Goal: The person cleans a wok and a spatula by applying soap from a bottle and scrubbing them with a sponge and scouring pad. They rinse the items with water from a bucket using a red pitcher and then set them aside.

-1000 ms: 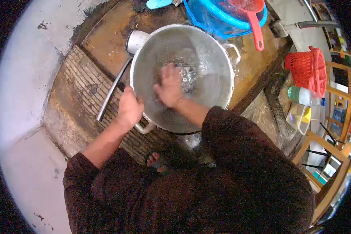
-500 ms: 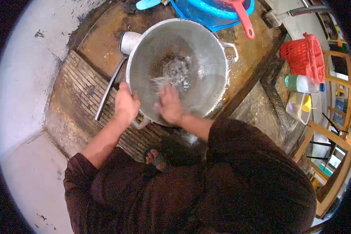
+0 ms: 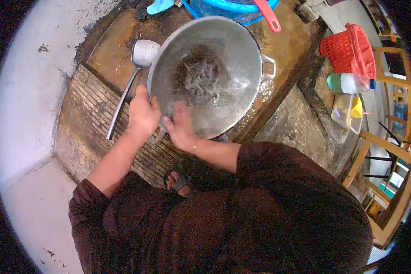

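Note:
A large metal pot (image 3: 242, 50) with two side handles stands tilted on the wet rusty floor, with water and pale stringy bits swirling at its bottom. My left hand (image 3: 143, 114) grips the pot's near rim. My right hand (image 3: 180, 128) lies on the near inner wall of the pot, by the rim and close to my left hand. Whether it holds anything is hidden. A metal ladle (image 3: 132, 73) lies just left of the pot, its bowl touching the pot's side.
A blue basin (image 3: 228, 7) with a red-handled scoop (image 3: 269, 16) sits behind the pot. At the right stand a red basket (image 3: 349, 50), a bottle (image 3: 349, 83), a clear container (image 3: 347, 114) and a wooden frame (image 3: 388, 150). My sandalled foot (image 3: 178, 180) rests on the ridged slab.
My right hand has swept from the pot's middle back to its near wall. The pot has tipped toward me and the water has sloshed. My left hand kept its hold on the rim.

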The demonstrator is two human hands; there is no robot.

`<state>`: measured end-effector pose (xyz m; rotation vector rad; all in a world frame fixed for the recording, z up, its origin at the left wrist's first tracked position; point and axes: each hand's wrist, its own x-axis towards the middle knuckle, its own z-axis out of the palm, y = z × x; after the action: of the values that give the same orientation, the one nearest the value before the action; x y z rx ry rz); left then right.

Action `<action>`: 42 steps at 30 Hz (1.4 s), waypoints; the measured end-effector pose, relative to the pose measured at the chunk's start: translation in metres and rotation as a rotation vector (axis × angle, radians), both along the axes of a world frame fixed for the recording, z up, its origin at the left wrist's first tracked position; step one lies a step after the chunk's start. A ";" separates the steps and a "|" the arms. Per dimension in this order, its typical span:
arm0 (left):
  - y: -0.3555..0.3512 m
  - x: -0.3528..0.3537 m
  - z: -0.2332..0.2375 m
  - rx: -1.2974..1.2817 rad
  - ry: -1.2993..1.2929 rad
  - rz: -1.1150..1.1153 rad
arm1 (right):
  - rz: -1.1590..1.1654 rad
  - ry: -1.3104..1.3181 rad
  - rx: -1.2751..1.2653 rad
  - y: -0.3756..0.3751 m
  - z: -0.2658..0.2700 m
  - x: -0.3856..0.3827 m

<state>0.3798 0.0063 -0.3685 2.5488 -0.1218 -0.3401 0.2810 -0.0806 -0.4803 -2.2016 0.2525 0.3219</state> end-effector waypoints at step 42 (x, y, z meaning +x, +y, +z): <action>0.045 0.031 -0.027 0.056 0.504 0.081 | 0.466 -0.133 -0.170 -0.021 -0.053 0.065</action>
<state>0.4110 0.0512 -0.3952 2.4294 0.1819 -0.9468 0.3458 -0.1014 -0.5329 -2.4243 -0.3239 0.4167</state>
